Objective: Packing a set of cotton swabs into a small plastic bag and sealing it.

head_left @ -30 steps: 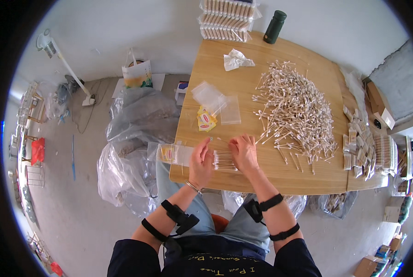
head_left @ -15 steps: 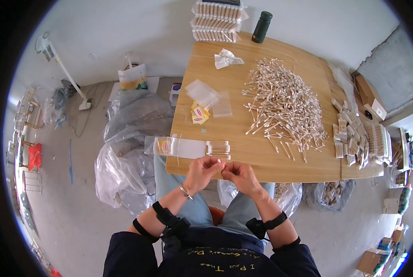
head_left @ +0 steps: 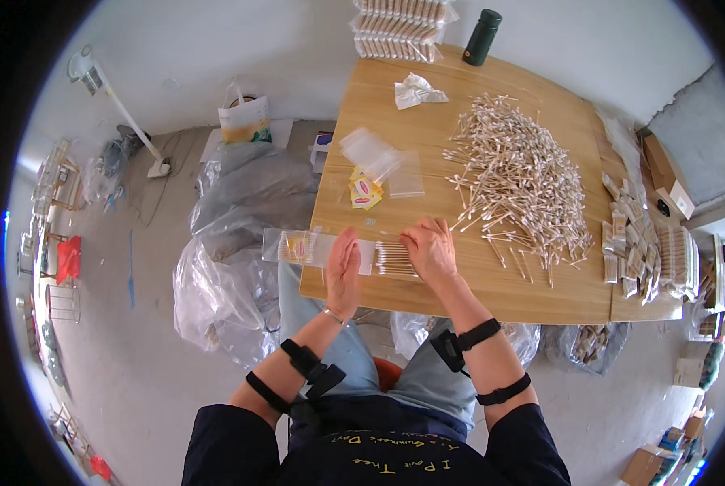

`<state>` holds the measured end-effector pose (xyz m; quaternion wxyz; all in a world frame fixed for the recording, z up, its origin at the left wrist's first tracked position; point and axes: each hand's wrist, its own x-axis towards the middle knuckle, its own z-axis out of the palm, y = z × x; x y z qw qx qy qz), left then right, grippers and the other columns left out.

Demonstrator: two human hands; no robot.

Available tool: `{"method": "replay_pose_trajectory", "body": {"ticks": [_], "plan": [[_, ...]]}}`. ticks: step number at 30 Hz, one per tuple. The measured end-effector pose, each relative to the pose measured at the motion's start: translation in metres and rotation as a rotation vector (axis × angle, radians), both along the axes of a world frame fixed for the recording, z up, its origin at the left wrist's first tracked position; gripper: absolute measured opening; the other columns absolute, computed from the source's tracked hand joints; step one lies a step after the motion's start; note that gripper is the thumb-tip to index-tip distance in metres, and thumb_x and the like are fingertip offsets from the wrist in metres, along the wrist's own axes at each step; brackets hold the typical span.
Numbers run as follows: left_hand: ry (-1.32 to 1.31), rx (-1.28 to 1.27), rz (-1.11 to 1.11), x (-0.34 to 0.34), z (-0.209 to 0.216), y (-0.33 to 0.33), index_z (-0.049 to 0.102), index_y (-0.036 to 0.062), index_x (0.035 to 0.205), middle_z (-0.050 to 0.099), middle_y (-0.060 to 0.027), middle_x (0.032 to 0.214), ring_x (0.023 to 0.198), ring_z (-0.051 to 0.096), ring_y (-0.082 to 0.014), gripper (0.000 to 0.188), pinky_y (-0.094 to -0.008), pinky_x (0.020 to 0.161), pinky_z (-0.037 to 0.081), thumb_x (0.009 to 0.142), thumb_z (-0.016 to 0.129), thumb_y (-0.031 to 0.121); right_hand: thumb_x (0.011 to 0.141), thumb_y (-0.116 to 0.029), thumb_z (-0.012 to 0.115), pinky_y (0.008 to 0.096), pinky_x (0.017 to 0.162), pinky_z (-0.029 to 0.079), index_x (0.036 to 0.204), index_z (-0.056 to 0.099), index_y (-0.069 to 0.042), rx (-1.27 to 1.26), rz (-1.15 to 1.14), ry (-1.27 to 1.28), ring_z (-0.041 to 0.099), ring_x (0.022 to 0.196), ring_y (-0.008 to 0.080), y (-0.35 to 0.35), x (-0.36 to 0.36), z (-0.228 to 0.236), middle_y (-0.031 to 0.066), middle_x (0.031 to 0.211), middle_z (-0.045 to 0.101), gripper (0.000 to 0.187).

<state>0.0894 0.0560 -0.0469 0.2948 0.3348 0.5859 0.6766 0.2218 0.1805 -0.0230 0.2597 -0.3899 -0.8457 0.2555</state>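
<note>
A short row of cotton swabs (head_left: 391,261) lies side by side near the table's front edge. My right hand (head_left: 433,251) is over the right end of this row, its fingers bent and pinched together at the swab ends; the fingertips are partly hidden. Left of the row, my left hand (head_left: 344,271) stands on edge with straight fingers, holding nothing. It covers part of a clear plastic bag (head_left: 272,245) that holds swabs and a yellow card (head_left: 298,247). A big heap of loose cotton swabs (head_left: 528,174) spreads over the table's right half.
Clear bags (head_left: 368,151) and yellow cards (head_left: 365,193) lie farther back on the table (head_left: 427,138), near crumpled white paper (head_left: 417,91). Packed swab bundles (head_left: 399,32) and a dark green bottle (head_left: 482,37) stand at the back. Small filled packets (head_left: 631,247) pile up at the right.
My hands were pinched together at the table edge and have parted. The right moved forward and right onto the swab row; the left moved forward, its fingers straightened. The whole view shifted slightly.
</note>
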Motion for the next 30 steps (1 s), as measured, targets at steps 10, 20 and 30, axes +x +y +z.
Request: {"method": "replay_pose_trajectory", "body": {"ticks": [10, 20, 30], "plan": [[-0.406, 0.169, -0.095, 0.005, -0.014, 0.015, 0.035, 0.0003, 0.142, 0.039, -0.0103, 0.144, 0.134, 0.037, -0.0197, 0.046, -0.0339, 0.114, 0.027, 0.103, 0.043, 0.023, 0.071, -0.007, 0.071, 0.0422, 0.086, 0.042, 0.084, 0.070, -0.012, 0.048, -0.007, 0.130, 0.049, 0.103, 0.0310, -0.019, 0.010, -0.007, 0.0056, 0.108, 0.055, 0.014], [-0.397, 0.145, -0.147, 0.002, -0.017, 0.014, 0.036, 0.0003, 0.142, 0.038, -0.0109, 0.145, 0.135, 0.035, -0.0198, 0.045, -0.0350, 0.115, 0.025, 0.102, 0.043, 0.021, 0.074, -0.011, 0.068, 0.0418, 0.089, 0.040, 0.082, 0.067, -0.007, 0.097, 0.121, -0.220, 0.046, 0.108, 0.0301, -0.030, 0.016, 0.015, 0.0068, 0.107, 0.053, 0.009], [-0.103, 0.064, -0.095, 0.005, 0.010, 0.005, 0.050, -0.0016, 0.129, 0.052, -0.0083, 0.131, 0.120, 0.048, -0.0141, 0.035, -0.0271, 0.102, 0.036, 0.102, 0.044, 0.020, 0.078, -0.004, 0.062, 0.0434, 0.084, 0.041, 0.087, 0.058, -0.005, -0.004, 0.046, -0.023, 0.049, 0.095, 0.0329, -0.040, 0.032, 0.018, 0.0101, 0.097, 0.056, 0.009]]}}
